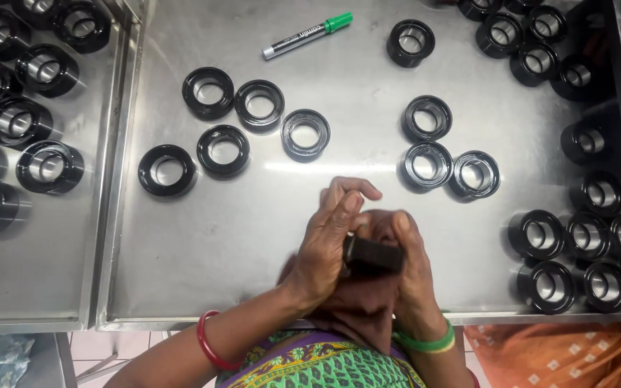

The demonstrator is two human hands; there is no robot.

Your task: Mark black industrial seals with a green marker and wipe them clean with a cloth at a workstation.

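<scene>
Both hands met low over the bench (253, 237). The left hand (325, 244) and right hand (411, 266) each had their grip clamped on one black ring (374, 255), held edge-on between them, over a dark cloth (357, 305).

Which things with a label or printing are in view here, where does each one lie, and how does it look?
Marker pen: lies slanted on the steel table near its far edge, above the black rings; slim silver-grey barrel with dark printing and a green cap.
No packages, signs or screens show.
</scene>
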